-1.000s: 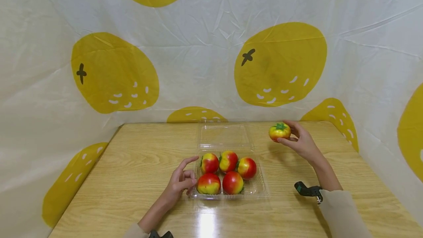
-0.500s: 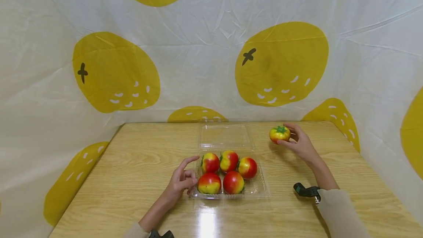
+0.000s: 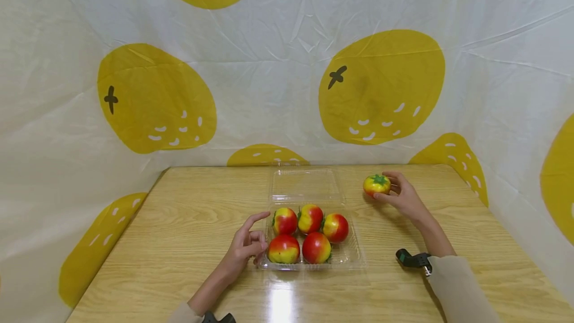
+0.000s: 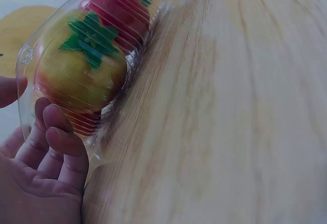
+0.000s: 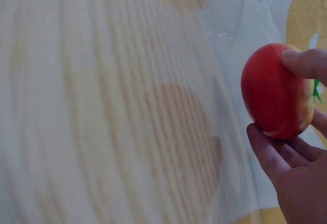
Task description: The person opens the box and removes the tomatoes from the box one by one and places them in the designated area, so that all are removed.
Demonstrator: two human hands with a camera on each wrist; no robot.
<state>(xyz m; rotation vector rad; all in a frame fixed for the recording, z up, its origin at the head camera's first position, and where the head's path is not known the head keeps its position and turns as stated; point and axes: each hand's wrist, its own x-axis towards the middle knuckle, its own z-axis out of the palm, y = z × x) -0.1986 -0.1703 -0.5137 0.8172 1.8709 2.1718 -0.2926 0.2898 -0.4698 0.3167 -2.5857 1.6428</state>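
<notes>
A red-and-yellow tomato [image 3: 376, 186] with a green star-shaped calyx is held between the thumb and fingers of my right hand [image 3: 405, 201], low over the right rear of the table. In the right wrist view, the red underside of this tomato [image 5: 276, 93] faces the camera. Left of it stands a clear plastic clamshell box [image 3: 352, 253] with several similar tomatoes [image 3: 316, 248] inside. My left hand [image 3: 244, 248] is at the box's left side, its index finger extended towards the rim. The left wrist view shows bent fingers [image 4: 64, 142] close to the box wall; contact is unclear.
The clamshell's transparent lid [image 3: 305, 183] lies folded back towards the rear edge of the wooden table [image 3: 202, 203]. A white curtain [image 3: 269, 98] printed with yellow fruit hangs behind and at both sides. Dark wrist mounts [image 3: 412, 259] sit on the forearms.
My right hand has moved slightly lower and nearer, still holding the tomato. My left hand and the box have stayed where they were.
</notes>
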